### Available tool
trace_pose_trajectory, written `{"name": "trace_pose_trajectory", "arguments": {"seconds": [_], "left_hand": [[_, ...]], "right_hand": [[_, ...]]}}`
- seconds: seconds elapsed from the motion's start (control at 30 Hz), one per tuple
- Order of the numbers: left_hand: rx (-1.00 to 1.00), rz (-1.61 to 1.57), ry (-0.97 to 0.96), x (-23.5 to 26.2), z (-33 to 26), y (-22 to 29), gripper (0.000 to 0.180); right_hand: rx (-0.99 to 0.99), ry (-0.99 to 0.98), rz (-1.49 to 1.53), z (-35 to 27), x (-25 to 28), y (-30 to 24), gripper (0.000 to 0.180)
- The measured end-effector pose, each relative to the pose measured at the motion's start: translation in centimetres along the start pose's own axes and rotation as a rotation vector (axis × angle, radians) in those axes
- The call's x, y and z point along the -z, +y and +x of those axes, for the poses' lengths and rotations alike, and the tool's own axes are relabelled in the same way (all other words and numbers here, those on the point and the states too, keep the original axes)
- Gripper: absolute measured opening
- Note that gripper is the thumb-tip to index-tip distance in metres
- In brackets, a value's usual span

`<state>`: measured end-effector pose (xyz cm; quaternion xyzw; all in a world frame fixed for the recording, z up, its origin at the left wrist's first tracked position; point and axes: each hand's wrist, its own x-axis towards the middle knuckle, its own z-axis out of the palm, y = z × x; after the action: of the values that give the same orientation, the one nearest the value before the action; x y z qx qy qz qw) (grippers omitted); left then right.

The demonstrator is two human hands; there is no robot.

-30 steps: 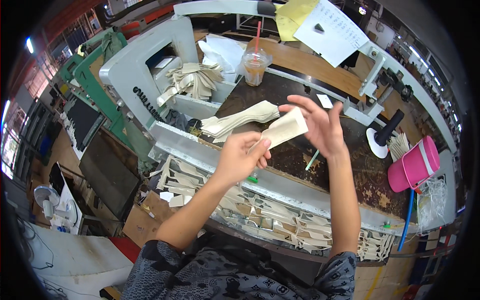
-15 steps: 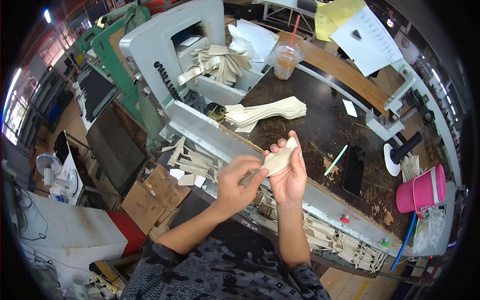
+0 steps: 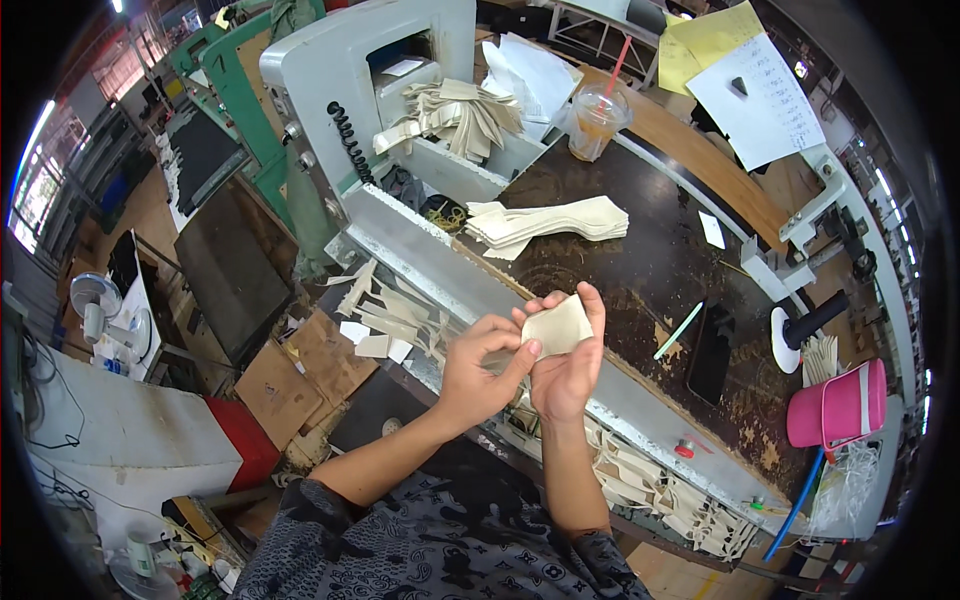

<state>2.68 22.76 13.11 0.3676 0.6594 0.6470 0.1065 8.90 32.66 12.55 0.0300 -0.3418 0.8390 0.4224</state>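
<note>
A small cream piece of flat sheet material (image 3: 559,327), leather or fabric, is held up in front of me near the worktable's front edge. My right hand (image 3: 568,378), palm up, cradles it with the fingers curled behind and the thumb along its right side. At its lower left corner, my left hand (image 3: 484,372) pinches it between thumb and forefinger. Beyond my hands, a stack of similar long cream pieces (image 3: 550,224) lies on the dark worn tabletop (image 3: 640,255).
More cream pieces (image 3: 460,115) fill a grey tray at the machine (image 3: 360,40). Offcuts (image 3: 660,485) hang along the front ledge. A phone (image 3: 710,352), a pale green stick (image 3: 678,332), a drink cup (image 3: 598,120) and a pink bucket (image 3: 836,404) stand or lie on the table.
The piece, earlier narrow and bent in my hands, now shows a broader, flatter face. Both hands still hold it. The whole view has shifted slightly.
</note>
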Motion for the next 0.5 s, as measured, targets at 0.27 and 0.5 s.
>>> {"name": "trace_pose_trajectory", "arguments": {"seconds": [0.27,0.5], "left_hand": [[0.089,-0.043,0.035,-0.4,-1.0,-0.7,0.012],[0.072,0.291,-0.388,4.0,3.8,1.8,0.026]], "right_hand": [[0.007,0.069,-0.229,-0.2,-0.3,0.4,0.045],[0.016,-0.016,-0.536,6.6,0.4,-4.3,0.043]]}}
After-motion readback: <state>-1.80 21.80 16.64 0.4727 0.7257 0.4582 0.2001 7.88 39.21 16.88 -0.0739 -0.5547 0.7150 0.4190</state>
